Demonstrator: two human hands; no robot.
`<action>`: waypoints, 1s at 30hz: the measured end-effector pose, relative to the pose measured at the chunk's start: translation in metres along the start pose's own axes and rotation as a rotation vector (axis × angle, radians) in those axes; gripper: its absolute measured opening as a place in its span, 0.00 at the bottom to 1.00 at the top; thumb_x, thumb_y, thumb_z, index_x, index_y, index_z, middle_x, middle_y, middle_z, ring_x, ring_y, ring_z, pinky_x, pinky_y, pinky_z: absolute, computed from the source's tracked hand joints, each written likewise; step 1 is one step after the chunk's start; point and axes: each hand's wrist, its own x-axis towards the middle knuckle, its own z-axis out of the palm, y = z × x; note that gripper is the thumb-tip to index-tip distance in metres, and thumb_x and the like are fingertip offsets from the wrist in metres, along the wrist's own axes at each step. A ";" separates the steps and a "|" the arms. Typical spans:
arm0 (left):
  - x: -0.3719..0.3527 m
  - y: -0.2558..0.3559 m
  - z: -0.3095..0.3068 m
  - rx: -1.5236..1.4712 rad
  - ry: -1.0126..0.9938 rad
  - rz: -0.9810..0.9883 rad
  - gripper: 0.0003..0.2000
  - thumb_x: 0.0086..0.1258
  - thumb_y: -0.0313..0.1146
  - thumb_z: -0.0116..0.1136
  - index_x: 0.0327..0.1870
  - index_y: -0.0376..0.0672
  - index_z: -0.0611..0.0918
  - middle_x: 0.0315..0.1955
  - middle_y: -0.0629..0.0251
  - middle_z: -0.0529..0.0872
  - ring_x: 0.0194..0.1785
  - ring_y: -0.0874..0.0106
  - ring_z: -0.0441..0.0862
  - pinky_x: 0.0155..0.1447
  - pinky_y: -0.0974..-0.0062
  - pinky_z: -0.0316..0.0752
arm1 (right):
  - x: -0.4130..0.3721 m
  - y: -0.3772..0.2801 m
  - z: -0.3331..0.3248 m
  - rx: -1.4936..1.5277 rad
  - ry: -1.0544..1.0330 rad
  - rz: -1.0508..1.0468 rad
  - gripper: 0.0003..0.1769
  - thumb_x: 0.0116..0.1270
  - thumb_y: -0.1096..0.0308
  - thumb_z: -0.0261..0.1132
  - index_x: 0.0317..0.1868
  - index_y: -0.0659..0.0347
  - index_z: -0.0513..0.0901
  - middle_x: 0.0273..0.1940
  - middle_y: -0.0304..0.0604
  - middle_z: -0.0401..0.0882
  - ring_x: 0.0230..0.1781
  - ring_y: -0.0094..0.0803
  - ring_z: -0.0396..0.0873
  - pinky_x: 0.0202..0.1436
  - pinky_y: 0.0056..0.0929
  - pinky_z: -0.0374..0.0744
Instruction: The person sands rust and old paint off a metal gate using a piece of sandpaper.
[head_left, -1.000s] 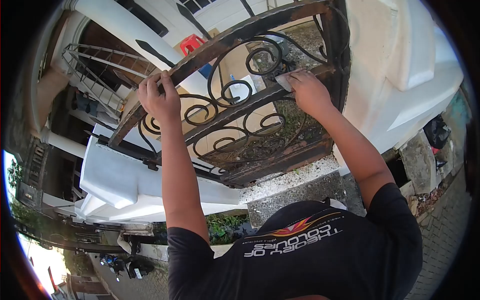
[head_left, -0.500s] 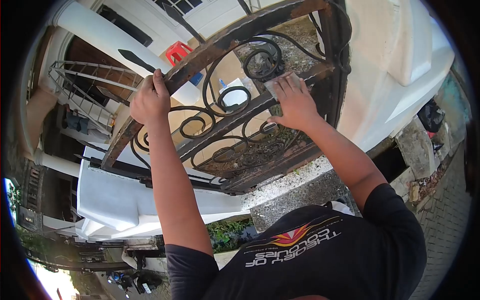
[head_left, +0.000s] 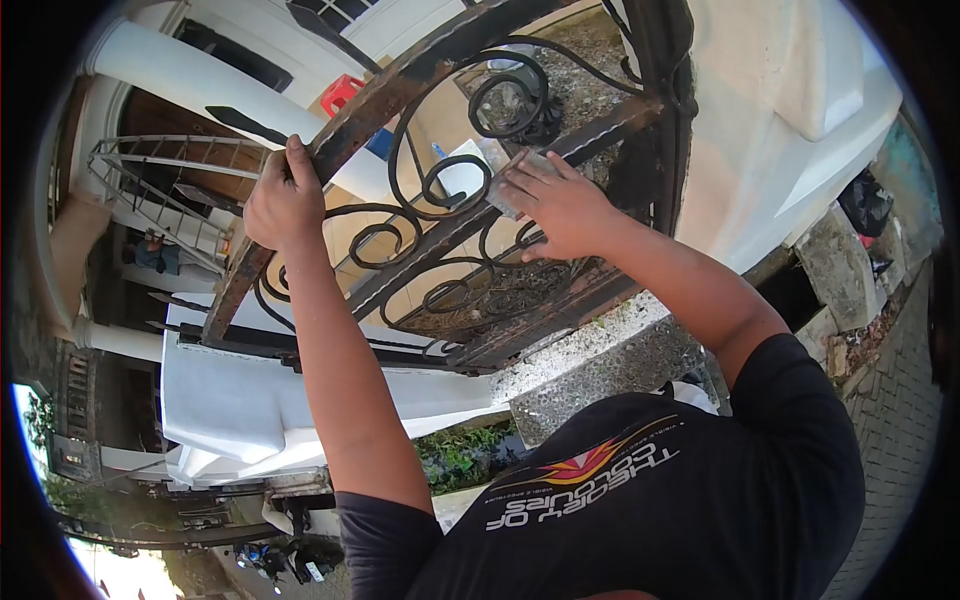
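Note:
A rusty black wrought-iron gate [head_left: 400, 92] with scrolls and spikes spans the view in front of me. My left hand [head_left: 283, 197] is closed around its outer rail, beside a pointed spike [head_left: 246, 124]. On the middle rail [head_left: 428, 245], my right hand [head_left: 560, 207] presses a grey, worn sheet of sandpaper [head_left: 508, 198]. The fingers lie over the sheet and the thumb stands apart below. The sheet's underside is hidden. Curled iron scrolls [head_left: 455, 180] sit close to the right hand's fingertips.
White pillars [head_left: 790, 120] flank the gate. Behind it are a red plastic stool [head_left: 341, 92], a white container [head_left: 463, 178] and a metal ladder [head_left: 180, 150]. Someone in blue-grey clothing [head_left: 155, 255] appears at far left. A concrete slab [head_left: 610, 375] and plants [head_left: 465, 465] lie below.
My right hand and the sandpaper have slid down and left along the middle rail. The left hand keeps its hold on the outer rail. The view has shifted slightly.

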 end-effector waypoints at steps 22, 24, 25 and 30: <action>-0.001 0.000 0.001 -0.053 0.057 0.037 0.24 0.70 0.60 0.47 0.30 0.52 0.87 0.21 0.62 0.86 0.29 0.58 0.85 0.36 0.63 0.76 | 0.018 -0.007 -0.011 -0.115 -0.115 0.068 0.56 0.54 0.22 0.59 0.72 0.57 0.67 0.72 0.45 0.66 0.75 0.41 0.60 0.77 0.63 0.46; -0.001 -0.002 0.002 -0.044 0.072 0.040 0.24 0.70 0.61 0.47 0.29 0.52 0.87 0.22 0.62 0.86 0.29 0.58 0.85 0.37 0.63 0.76 | 0.011 0.012 -0.028 -0.150 -0.150 0.119 0.56 0.55 0.22 0.57 0.72 0.57 0.66 0.72 0.44 0.65 0.75 0.41 0.59 0.78 0.63 0.45; 0.000 -0.001 0.003 -0.035 0.075 0.047 0.24 0.70 0.61 0.47 0.29 0.52 0.87 0.22 0.62 0.86 0.29 0.58 0.85 0.37 0.63 0.76 | 0.010 0.020 -0.035 -0.178 -0.195 0.176 0.56 0.56 0.21 0.55 0.73 0.57 0.66 0.73 0.42 0.65 0.76 0.40 0.58 0.78 0.62 0.45; -0.001 0.001 0.002 -0.023 0.068 0.031 0.23 0.70 0.60 0.48 0.30 0.54 0.87 0.21 0.61 0.86 0.28 0.56 0.84 0.33 0.61 0.76 | 0.016 0.023 -0.006 -0.214 0.130 0.340 0.32 0.70 0.38 0.55 0.63 0.51 0.78 0.64 0.41 0.76 0.70 0.39 0.67 0.75 0.58 0.56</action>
